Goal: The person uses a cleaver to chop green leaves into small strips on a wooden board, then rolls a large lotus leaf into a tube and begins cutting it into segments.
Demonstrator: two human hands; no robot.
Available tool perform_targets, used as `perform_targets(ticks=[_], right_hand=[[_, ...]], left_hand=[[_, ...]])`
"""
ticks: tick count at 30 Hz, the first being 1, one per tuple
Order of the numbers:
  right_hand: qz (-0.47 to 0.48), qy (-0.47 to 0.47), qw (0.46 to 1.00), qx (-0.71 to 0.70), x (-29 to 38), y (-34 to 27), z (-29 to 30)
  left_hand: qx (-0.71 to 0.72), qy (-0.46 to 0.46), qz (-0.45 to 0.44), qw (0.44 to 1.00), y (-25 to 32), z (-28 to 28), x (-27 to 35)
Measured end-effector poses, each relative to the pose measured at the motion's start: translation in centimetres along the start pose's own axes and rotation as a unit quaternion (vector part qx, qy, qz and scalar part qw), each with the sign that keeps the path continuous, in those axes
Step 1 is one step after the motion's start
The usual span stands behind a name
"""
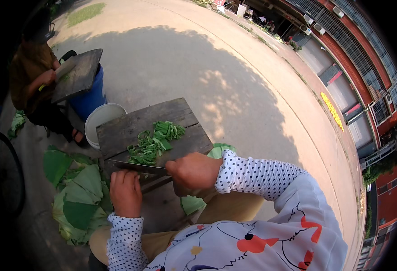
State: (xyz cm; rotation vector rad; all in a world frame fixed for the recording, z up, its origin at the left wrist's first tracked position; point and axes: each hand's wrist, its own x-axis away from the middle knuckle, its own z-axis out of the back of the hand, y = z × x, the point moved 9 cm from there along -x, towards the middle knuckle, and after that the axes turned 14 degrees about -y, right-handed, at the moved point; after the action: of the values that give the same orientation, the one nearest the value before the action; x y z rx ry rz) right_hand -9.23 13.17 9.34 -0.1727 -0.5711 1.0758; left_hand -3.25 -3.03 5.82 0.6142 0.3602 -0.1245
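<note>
My right hand (195, 170) is closed around the handle of a wide-bladed knife (136, 167), whose blade reaches left along the near edge of a dark wooden board (198, 135). My left hand (126, 193) lies just below the blade with its fingers bent; whether it holds a piece of leaf under them cannot be told. Beyond the blade, cut green leaf strips (147, 147) lie in loose curled heaps on the board. A seam or gap runs across the wood.
Large green leaves (83, 193) are piled on the ground at left. A white bucket (105, 118) stands beside the board. Further back, a co-worker (36, 71) holds a broad knife over another board (83, 73) by a blue barrel (91, 96). More leaf (192, 204) shows between my knees.
</note>
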Motion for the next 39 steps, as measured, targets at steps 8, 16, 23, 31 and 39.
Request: perform_targets(ticks=[8,16,23,31,39], right_hand=[[-0.032,0.020,0.999,-0.018,-2.2,0.8,0.1],[-0.064,0.027,0.998,0.005,-1.1,1.3,0.4],[-0.038,0.005,0.999,0.013,0.2,0.9,0.5],[-0.017,-0.018,0.999,-0.029,-2.1,0.2,0.3],[-0.025,0.065,0.998,0.000,-2.4,1.4,0.3]], left_hand=[[-0.027,-0.008,-0.028,0.999,0.7,0.3,0.2],[-0.030,0.013,-0.024,0.999,0.0,0.0,-0.3],[-0.027,0.000,-0.010,1.000,-0.1,-0.4,-0.6],[-0.022,0.004,-0.012,1.000,-0.7,-0.3,-0.3],[-0.052,0.005,-0.006,0.999,0.6,0.5,-0.3]])
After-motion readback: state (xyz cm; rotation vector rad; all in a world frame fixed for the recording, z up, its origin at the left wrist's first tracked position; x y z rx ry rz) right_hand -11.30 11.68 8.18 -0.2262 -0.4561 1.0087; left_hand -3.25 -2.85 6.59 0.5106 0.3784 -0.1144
